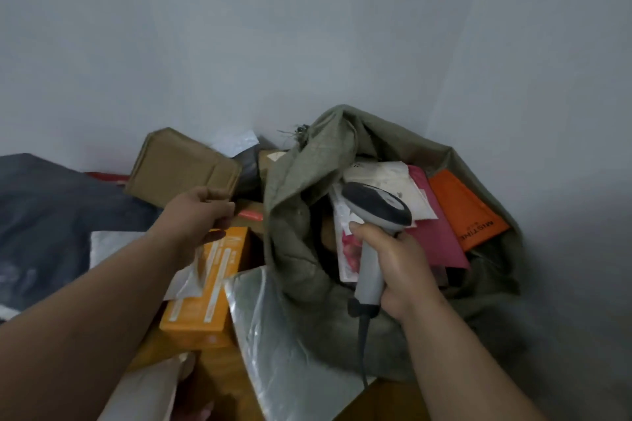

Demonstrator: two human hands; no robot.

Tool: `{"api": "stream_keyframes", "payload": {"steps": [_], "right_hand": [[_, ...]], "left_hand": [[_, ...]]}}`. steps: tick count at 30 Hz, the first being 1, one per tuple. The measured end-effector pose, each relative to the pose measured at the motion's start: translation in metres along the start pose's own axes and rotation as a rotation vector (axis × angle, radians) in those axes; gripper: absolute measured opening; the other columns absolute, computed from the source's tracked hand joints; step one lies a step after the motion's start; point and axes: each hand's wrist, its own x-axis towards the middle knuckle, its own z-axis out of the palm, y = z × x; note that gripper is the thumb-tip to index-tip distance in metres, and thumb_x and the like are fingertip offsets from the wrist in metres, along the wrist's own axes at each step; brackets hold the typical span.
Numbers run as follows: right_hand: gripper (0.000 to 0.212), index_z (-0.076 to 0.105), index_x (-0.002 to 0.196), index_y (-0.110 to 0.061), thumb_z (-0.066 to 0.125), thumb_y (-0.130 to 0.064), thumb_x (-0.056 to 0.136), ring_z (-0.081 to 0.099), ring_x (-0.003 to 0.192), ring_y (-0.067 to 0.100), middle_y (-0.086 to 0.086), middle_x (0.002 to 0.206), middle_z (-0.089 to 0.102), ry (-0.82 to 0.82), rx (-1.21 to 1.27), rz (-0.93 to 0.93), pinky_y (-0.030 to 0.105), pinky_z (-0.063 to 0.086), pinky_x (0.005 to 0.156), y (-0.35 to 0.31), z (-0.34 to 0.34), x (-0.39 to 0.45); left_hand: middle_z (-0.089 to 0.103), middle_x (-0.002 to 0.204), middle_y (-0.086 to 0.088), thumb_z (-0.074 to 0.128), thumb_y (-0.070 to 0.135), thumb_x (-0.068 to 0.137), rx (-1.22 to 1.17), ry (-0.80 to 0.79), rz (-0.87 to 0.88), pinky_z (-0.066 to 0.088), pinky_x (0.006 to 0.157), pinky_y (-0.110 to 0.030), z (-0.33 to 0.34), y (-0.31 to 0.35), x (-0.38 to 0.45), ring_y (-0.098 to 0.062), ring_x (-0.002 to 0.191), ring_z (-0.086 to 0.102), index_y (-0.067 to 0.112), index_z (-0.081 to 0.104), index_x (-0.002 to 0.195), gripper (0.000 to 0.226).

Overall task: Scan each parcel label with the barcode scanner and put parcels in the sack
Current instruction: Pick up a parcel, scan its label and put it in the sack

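Note:
My right hand [393, 267] grips the handle of a grey barcode scanner [376, 205], held over the mouth of the olive-green sack [297, 188]. Its dark head points away from me. Inside the sack lie a white parcel [383, 174], a pink mailer [434, 236] and an orange mailer [465, 208]. My left hand [201, 215] holds the near edge of a brown cardboard parcel [181, 167], lifted and tilted to the left of the sack. Under that hand sits an orange box [205, 297] with white label strips.
A silver plastic mailer [280, 345] lies against the sack's near side. More parcels are piled behind the brown one by the grey wall [307, 27]. A dark blue-grey bag [51, 202] lies at the left and a white mailer [143, 390] at the bottom.

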Motion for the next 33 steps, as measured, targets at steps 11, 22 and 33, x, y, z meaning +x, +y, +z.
{"api": "stream_keyframes", "payload": {"steps": [11, 22, 33], "right_hand": [[0.018, 0.071, 0.098, -0.009, 0.077, -0.016, 0.082, 0.063, 0.072, 0.023, 0.010, 0.078, 0.066, -0.129, -0.133, 0.002, 0.037, 0.051, 0.065, 0.075, 0.120, -0.147], [0.016, 0.068, 0.089, -0.009, 0.079, -0.017, 0.081, 0.060, 0.056, 0.014, 0.004, 0.069, 0.063, -0.287, -0.301, 0.091, 0.029, 0.048, 0.055, 0.118, 0.189, -0.180], [0.018, 0.069, 0.091, -0.009, 0.080, -0.018, 0.079, 0.060, 0.067, 0.020, 0.005, 0.068, 0.063, -0.346, -0.377, 0.120, 0.033, 0.047, 0.062, 0.150, 0.223, -0.202]], "left_hand": [[0.066, 0.085, -0.013, 0.063, 0.007, 0.092, 0.185, 0.134, 0.061, 0.049, 0.064, -0.031, -0.193, -0.089, -0.091, -0.022, 0.070, 0.059, 0.007, 0.066, 0.104, 0.012], [0.066, 0.103, 0.000, 0.074, 0.031, 0.084, 0.702, 0.085, -0.010, 0.043, 0.068, -0.024, -0.252, -0.154, -0.136, -0.013, 0.089, 0.058, 0.022, 0.064, 0.103, 0.023], [0.007, 0.165, 0.000, 0.080, 0.062, 0.065, 1.230, -0.258, -0.194, 0.027, 0.118, -0.051, -0.272, -0.247, -0.167, -0.032, 0.149, 0.016, 0.036, 0.003, 0.158, 0.123]]}}
